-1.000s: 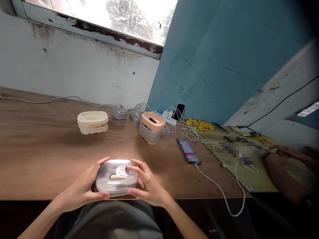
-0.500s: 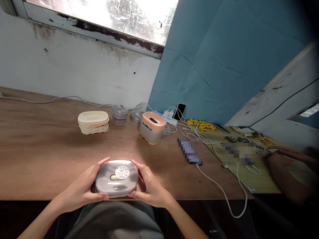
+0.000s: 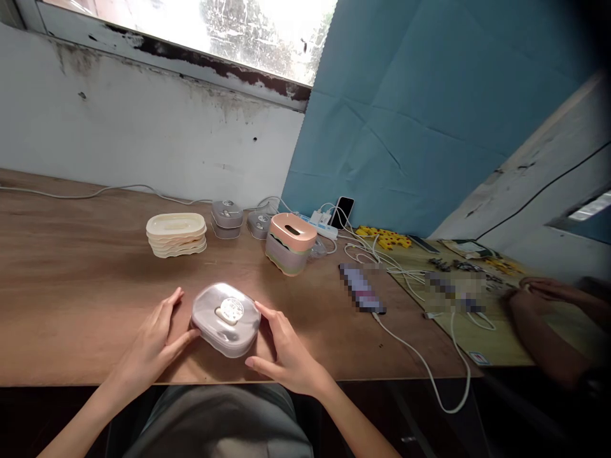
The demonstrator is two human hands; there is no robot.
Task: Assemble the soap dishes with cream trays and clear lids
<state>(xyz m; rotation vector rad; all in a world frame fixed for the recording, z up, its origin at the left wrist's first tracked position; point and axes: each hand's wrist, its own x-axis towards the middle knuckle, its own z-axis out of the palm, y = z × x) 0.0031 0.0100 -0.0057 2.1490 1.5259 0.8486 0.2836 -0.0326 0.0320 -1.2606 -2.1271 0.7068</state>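
A translucent grey lidded box with a round white label and a pale slot in its lid sits at an angle on the table near its front edge. To its left is my left hand, open, with the fingers spread and the thumb tip by the box's left side. On the other side my right hand is open too, its index finger at the box's right corner and its thumb apart, just below the near edge. Neither hand is closed around the box.
Behind stand a stack of cream lids, small grey boxes and a peach-topped box. White cables, a power strip and a blurred phone lie to the right. A co-worker's hands are at the far right.
Both hands have loosened from the box. The box has turned and moved away from the front edge, and my left hand has drawn off to the left.
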